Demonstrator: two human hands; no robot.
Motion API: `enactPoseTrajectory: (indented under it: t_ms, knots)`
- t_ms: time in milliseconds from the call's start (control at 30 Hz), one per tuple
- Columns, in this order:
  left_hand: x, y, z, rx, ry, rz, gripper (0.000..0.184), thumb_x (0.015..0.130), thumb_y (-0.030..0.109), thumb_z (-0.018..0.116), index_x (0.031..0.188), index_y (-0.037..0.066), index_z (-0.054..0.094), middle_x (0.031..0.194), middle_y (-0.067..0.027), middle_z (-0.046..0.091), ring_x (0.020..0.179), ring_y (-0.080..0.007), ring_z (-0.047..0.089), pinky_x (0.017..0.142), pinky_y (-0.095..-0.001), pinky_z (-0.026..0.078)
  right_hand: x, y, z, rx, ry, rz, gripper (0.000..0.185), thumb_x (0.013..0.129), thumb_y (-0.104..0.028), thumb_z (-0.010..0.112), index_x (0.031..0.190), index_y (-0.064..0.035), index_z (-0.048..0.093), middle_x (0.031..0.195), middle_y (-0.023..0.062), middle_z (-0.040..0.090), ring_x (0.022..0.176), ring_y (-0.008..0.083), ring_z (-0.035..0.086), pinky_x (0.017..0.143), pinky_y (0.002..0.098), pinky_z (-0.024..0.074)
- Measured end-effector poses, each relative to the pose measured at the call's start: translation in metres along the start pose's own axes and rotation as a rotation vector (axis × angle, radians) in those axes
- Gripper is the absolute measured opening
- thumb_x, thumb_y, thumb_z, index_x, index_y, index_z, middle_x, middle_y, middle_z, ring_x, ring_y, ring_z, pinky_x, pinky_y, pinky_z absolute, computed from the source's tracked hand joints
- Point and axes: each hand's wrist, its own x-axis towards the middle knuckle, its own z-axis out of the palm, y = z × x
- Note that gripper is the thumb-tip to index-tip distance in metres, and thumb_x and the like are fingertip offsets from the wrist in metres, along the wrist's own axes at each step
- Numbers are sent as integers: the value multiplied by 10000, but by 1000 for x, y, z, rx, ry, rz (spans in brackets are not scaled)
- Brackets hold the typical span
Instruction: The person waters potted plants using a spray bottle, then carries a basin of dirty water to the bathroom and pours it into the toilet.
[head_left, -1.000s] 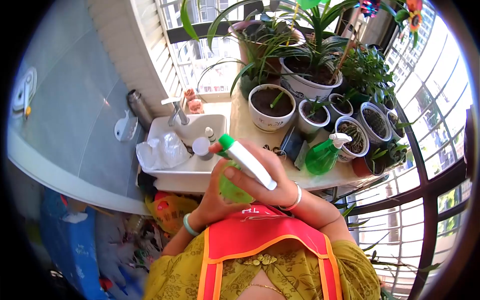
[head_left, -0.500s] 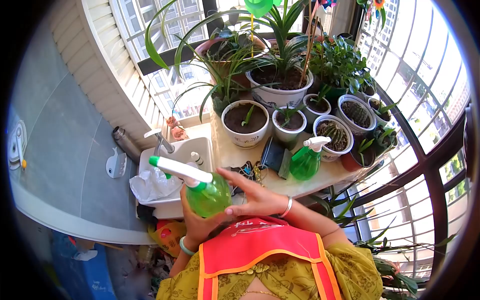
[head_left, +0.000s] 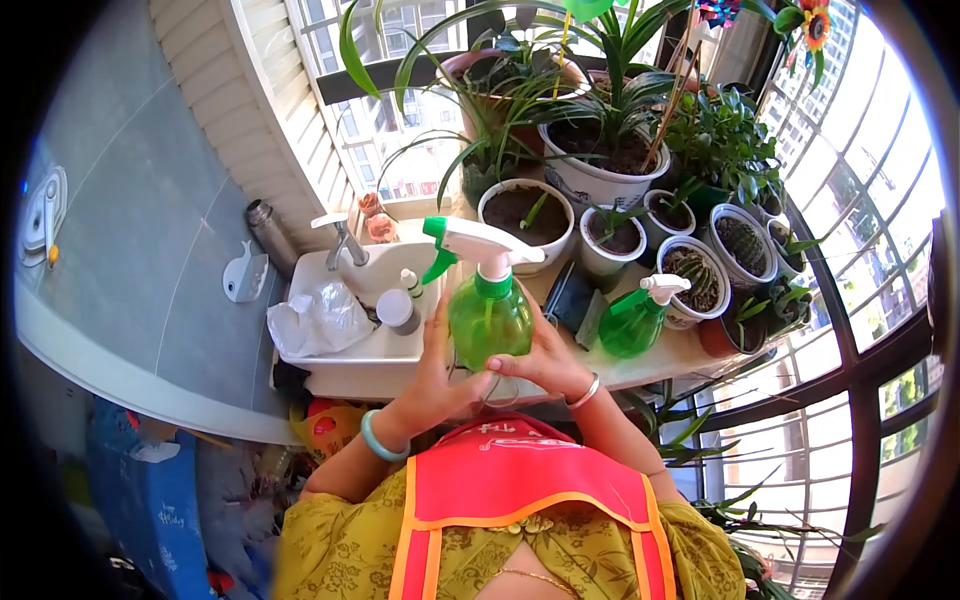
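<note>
Left hand [head_left: 433, 382] and right hand [head_left: 550, 358] are both wrapped round a green spray bottle [head_left: 490, 325] mid-frame. Second sprayer [head_left: 632, 325] sits right of centre by a potted cactus [head_left: 692, 268], plus there's a white sink [head_left: 378, 279] left of centre.

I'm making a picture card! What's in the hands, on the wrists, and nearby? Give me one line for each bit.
Held: see-through green spray bottle with a white-and-green spray head
Left hand: on the bottle's left side
Right hand: on its right side
Wrists: teal bangle left, silvery bangle right
Clothes: red apron with orange edging
Counter: second green spray bottle, near a potted cactus
At the sink: plastic bag, faucet
</note>
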Motion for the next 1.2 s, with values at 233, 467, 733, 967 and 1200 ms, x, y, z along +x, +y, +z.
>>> enactPoseTrajectory:
  t_ms: [233, 467, 733, 967, 1200]
  knots:
    - [27, 45, -42, -524, -182, 41, 651, 800, 292, 639, 1289, -6, 330, 1218, -139, 476, 1122, -233, 457, 952, -351, 352, -3, -2, 9, 132, -279, 90, 1007, 639, -364, 770, 1375, -29, 169, 1325, 137, 337, 1222, 218, 346, 1007, 346, 293]
    - [45, 60, -43, -536, -515, 190, 268, 796, 302, 611, 809, 35, 584, 842, -105, 636, 922, -239, 591, 1014, -466, 257, -5, 4, 10, 244, -528, 289, 1020, 635, -356, 779, 1371, -27, 153, 1317, 122, 354, 1200, 197, 370, 998, 327, 316]
    - [39, 79, -27, -304, -71, 269, 232, 792, 270, 637, 747, 56, 559, 778, -75, 646, 831, -216, 623, 982, -451, 304, -13, 31, 17, 836, -200, 333, 859, 716, -611, 565, 1352, -157, 208, 1382, 118, 276, 1264, 295, 309, 1011, 490, 302]
    - [54, 83, -53, -186, -564, 459, 265, 742, 180, 681, 959, 58, 591, 1065, -99, 590, 1063, -259, 528, 1020, -451, 234, -16, 38, 16, 909, -262, 388, 642, 826, -491, 511, 1318, -141, 294, 1333, 125, 348, 1212, 294, 381, 952, 484, 380]
    - [54, 69, -45, -301, -605, 297, 143, 761, 180, 655, 671, 112, 567, 850, -49, 670, 1039, -234, 557, 1065, -471, 79, -17, 45, 22, 902, -262, 378, 712, 812, -610, 416, 1324, -132, 287, 1318, 104, 372, 1175, 293, 421, 886, 475, 432]
